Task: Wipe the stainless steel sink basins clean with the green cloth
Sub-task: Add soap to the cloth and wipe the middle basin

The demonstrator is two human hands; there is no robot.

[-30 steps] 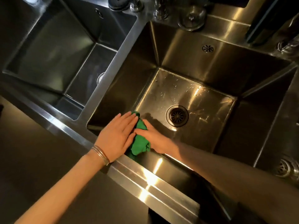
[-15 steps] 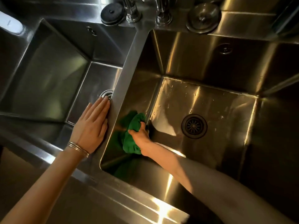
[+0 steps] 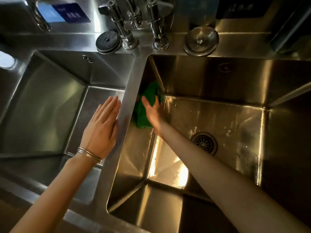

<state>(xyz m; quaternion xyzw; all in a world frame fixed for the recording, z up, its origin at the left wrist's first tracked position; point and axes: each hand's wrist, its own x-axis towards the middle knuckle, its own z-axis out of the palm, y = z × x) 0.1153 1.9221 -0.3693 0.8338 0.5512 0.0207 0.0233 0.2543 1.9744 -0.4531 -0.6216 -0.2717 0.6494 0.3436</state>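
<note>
right hand [image 3: 154, 113] presses green cloth [image 3: 145, 106] on basin wall [image 3: 134, 148]; left hand [image 3: 102, 126] flat

A commercial kitchen's wash station, all stainless steel. Twin deep basins [image 3: 50, 106] sit side by side; at twelve o'clock stand chrome taps [image 3: 127, 27] and blue wall signs [image 3: 67, 14].

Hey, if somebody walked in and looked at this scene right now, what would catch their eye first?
The green cloth stands out most, pressed by the right hand against the left wall of the right basin, near its far corner. Next, the left hand, flat with straight fingers, sits at the divider between the two basins, bracelets on its wrist. The round drain shows in the bright, wet floor of the right basin.
</note>
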